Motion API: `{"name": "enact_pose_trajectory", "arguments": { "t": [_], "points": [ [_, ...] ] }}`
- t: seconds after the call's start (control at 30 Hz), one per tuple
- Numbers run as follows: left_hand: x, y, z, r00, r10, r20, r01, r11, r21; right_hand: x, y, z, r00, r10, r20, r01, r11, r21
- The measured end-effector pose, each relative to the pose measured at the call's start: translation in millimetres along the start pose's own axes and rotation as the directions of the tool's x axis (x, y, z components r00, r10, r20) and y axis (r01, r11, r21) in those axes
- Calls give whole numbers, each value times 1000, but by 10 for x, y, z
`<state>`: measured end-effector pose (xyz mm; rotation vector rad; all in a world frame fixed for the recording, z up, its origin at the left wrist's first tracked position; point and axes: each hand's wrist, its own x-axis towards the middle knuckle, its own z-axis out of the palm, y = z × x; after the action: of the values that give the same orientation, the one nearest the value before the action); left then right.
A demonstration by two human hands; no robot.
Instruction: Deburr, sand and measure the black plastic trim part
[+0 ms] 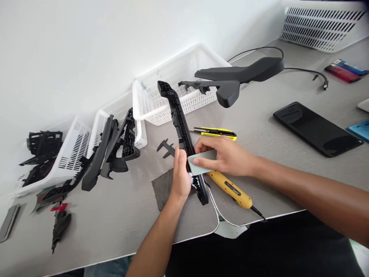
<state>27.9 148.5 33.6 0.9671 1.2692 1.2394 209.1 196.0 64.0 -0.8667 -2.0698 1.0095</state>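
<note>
Where the left hand (pixel 181 173) wraps the long black plastic part (pixel 178 111), its middle stretch is hidden, and the grey pad (pixel 201 161) covers more of it (the pad's near edge vanishes under the fingers). The left fingers clamp the part, which is tilted above the table (pixel 115 223). The right hand (pixel 223 156) pinches the pad against it, forearm reaching in from the right. A yellow tool (pixel 230 189) lies partly beneath that hand.

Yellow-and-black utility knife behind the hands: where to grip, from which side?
Probably the yellow-and-black utility knife by its right, yellow half, from above, fingers across its narrow width. It lies flat on the grey table; its left tip sits close to the long black plastic part.
</note>
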Motion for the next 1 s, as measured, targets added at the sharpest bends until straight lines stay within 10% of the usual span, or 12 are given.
{"name": "enact_pose_trajectory", "arguments": {
  "t": [0.23, 0.47, 0.63, 1.0],
  "points": [
    [-1, 26, -3, 995, 35, -92, -32, 999, 34, 5, -13, -15, 1000, 5, 4, -5, 1000, 23],
    [31, 10, -12, 1000, 3, -16, -5, 997, -78, 5, 0, -90, 940, -70, -335, 63, 998, -32],
    [74, -48, -72, 994, 44, -100, -53, 995, -90, -40, -44, 61, 913, -405, -35, 399, 909, -121],
    [70, -35, -59, 996, 25, -85, -33, 995, -98, -58, -29, 67, 888, -454, 66, 454, 847, -278]
  ]
}}
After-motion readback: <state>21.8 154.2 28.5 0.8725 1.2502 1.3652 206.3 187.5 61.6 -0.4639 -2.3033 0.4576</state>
